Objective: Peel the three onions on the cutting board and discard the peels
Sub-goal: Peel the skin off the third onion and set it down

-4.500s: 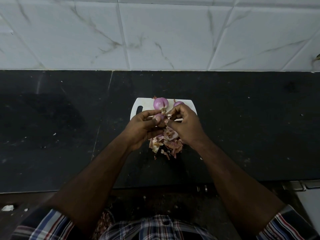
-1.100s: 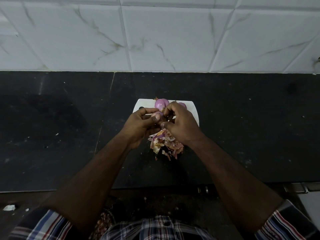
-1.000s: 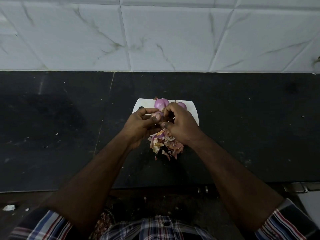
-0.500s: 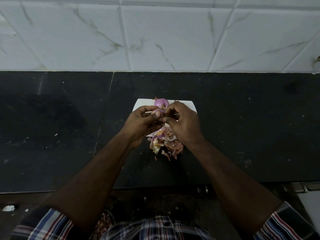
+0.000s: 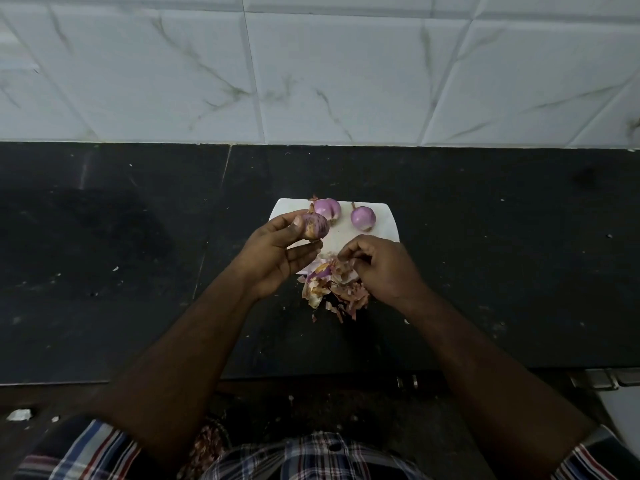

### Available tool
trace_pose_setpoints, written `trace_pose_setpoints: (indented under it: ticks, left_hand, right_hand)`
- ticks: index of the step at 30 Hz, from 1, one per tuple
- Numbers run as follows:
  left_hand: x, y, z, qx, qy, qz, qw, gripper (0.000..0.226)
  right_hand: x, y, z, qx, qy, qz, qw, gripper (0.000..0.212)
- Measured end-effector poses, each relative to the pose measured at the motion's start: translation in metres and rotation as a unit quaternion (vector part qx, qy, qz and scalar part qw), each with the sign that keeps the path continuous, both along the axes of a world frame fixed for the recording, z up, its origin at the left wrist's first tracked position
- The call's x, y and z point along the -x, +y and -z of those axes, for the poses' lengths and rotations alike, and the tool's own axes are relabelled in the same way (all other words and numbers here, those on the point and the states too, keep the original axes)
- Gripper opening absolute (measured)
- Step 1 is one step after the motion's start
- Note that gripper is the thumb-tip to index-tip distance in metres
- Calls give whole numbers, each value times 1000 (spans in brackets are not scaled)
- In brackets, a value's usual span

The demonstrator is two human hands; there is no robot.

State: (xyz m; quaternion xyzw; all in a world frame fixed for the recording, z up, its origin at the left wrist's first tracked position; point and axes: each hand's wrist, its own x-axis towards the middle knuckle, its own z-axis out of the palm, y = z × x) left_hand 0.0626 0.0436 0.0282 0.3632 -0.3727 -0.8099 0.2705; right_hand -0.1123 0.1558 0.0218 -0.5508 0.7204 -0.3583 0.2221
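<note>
The left hand (image 5: 277,251) is gripping the third onion (image 5: 316,226) while the right hand (image 5: 377,265) is dropping skin onto the peels (image 5: 332,289); ideally it is pinching any leftover flakes next.

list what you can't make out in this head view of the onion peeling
- Underside of the onion in the left hand: the fingers hide it, so any remaining skin there is unknown.
- Whether the right hand pinches a peel: its fingertips are buried in the peel pile.
- Near edge of the cutting board: covered by hands and peels.
- Where peels get discarded: no bin in view.
</note>
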Motion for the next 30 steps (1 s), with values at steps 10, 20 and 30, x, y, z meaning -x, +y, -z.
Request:
trace_pose_setpoints:
  ticks: [10,20,30]
  left_hand:
    - [-3,1,-2,-7,48,71,996,44]
    - [1,3,6,21,65,58,996,39]
    - [16,10,-1,66,24,25,997,42]
  right_hand:
    - [-10,-21,-41,42,-103,-35,993,45]
    - [-22,-28,-36,43,-43,-20,998,42]
    - [-12,-30,-34,22,-36,-41,998,26]
